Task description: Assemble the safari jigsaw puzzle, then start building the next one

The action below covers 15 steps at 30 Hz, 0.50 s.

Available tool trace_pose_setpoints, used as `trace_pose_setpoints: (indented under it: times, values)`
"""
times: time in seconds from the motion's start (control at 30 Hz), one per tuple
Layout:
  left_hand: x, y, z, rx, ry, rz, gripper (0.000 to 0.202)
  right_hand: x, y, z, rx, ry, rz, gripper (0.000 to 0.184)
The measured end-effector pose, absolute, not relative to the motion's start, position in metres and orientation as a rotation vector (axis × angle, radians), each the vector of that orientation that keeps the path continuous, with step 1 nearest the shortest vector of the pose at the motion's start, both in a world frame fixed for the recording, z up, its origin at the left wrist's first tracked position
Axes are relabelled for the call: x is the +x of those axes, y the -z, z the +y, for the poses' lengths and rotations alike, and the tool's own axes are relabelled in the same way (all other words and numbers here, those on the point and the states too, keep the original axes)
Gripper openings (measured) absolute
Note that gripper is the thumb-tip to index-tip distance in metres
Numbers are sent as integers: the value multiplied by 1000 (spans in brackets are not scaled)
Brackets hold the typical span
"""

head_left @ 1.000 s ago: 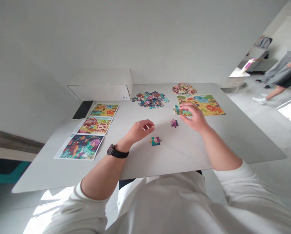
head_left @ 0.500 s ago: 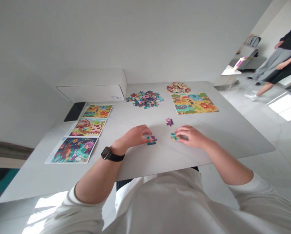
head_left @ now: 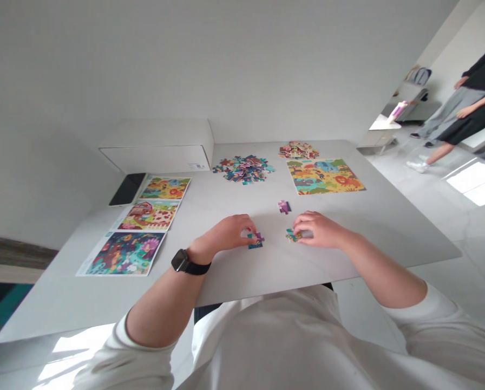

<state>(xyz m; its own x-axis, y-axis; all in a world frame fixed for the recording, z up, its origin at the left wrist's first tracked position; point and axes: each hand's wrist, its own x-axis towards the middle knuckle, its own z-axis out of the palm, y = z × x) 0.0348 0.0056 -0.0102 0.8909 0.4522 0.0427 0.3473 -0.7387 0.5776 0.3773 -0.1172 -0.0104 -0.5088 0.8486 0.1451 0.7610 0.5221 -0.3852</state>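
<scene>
My left hand point(head_left: 235, 233), with a black watch point(head_left: 181, 261) on its wrist, is closed with thumb and fingers on the edge of a teal and purple puzzle piece point(head_left: 256, 242) on the table. Opposite it, my right hand point(head_left: 319, 228) pinches a teal and yellow puzzle piece point(head_left: 292, 235) just above or on the tabletop; which of the two I cannot tell. A gap separates the two pieces. A single purple puzzle piece point(head_left: 284, 207) lies farther back between my hands.
Behind my hands is a heap of dark puzzle pieces point(head_left: 246, 169). A finished animal puzzle point(head_left: 326, 176) lies at right, with a second heap point(head_left: 298, 150) behind it. Picture sheets point(head_left: 123, 253), a phone point(head_left: 127, 189) and a white box point(head_left: 157, 157) are at left. People point(head_left: 465, 108) stand beyond the table.
The fingers of my left hand have closed in over the teal and purple piece. My right hand has tilted its piece slightly. The whole view has shifted a little downward.
</scene>
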Motion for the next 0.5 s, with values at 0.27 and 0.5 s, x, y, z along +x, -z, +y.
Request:
trace_pose_setpoints:
  times: [0.27,0.5]
  values:
    - [34,14,10,2494,-432,753,18,377,-40,-70,-1329,-228,-2285,11]
    - [31,20,20,2429,-536,867,17,362,-44,13,-1420,-226,-2230,13]
